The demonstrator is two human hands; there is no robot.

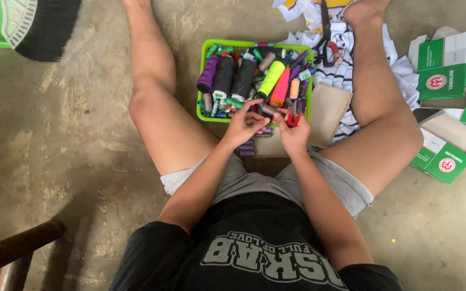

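left hand (245, 125) pinching a brownish thread spool (268, 109) steady | right hand (294, 132) clamped on small red snips (293, 116) | green basket (207, 116) parked between legs, easy reach

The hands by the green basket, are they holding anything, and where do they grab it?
The right hand grips a small red tool by its lower end. The left hand pinches something small at the fingertips; what it is cannot be told.

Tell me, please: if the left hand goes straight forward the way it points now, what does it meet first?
Most likely the small spools at the near edge of the green basket. The left hand points up and right toward them, beside the right hand. Depth is unclear, so it may already touch one.
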